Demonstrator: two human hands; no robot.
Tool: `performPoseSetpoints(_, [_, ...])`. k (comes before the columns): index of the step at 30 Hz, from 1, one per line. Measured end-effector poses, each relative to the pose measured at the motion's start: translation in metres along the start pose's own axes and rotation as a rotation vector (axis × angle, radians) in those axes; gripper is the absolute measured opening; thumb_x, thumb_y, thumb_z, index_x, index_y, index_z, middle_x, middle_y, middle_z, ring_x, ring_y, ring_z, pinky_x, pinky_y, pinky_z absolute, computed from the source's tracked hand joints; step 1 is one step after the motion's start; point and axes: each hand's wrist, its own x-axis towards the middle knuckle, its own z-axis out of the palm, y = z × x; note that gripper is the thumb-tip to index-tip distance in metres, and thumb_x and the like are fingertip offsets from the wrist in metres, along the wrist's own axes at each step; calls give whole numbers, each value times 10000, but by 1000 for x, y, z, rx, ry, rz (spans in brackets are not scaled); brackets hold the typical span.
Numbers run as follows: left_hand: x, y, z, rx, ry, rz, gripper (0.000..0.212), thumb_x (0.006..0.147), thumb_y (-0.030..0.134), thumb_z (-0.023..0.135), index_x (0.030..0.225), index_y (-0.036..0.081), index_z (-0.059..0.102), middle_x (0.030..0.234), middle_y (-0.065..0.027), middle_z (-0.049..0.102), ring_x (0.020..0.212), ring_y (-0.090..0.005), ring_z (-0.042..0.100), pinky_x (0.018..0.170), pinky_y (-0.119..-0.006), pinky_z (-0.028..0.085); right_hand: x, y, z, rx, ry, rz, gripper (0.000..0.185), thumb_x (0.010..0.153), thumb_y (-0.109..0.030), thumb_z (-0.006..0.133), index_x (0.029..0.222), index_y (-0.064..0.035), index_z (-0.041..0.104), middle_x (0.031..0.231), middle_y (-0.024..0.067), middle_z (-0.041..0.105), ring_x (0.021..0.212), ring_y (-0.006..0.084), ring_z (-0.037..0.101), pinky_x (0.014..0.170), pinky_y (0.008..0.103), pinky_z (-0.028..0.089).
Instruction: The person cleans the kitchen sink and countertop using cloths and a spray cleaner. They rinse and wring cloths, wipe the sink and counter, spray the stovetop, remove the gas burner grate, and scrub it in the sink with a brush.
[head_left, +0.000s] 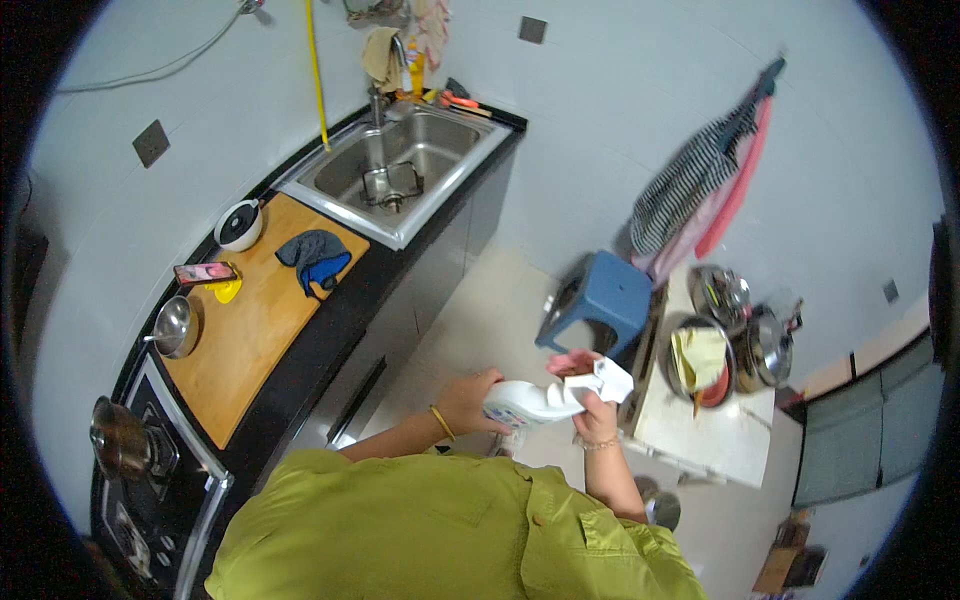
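Observation:
A white plastic spray bottle (529, 403) lies tilted almost sideways in front of my green shirt, above the floor. Its base end, with a coloured label, rests in my left hand (474, 403), which has a yellow band at the wrist. At the other end, my right hand (596, 421) is around the neck and the white trigger head (615, 379). The thumb lies on the near side, while the other fingers show beyond the bottle, partly hidden by it. A bracelet circles the right wrist.
On the left, a black counter holds a steel sink (397, 161), a wooden board (251, 330) with a grey-blue cloth (315, 259), and a gas stove (161, 480) with a pot (120, 439). To the right stand a blue plastic stool (615, 292) and a white table (705, 442) bearing several pots.

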Motion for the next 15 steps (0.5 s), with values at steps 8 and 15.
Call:
performPoseSetpoints(8, [155,-29,-35,-141,129,51,678,493,354,792,1026,58,498,951,-126,557,883,-280,540,744,-352,434,173,14,-102,201,10,171,585,717,-392,635,1109,3,455,950,168,570,795,253,580,735,358,466])
performPoseSetpoints(15, [214,-72,-71,-62,494,-291,634,498,331,782,1008,70,511,971,-132,555,915,-298,528,784,-358,418,324,54,-94,156,-199,373,433,784,-313,541,1078,0,484,998,169,551,837,233,553,777,352,432])
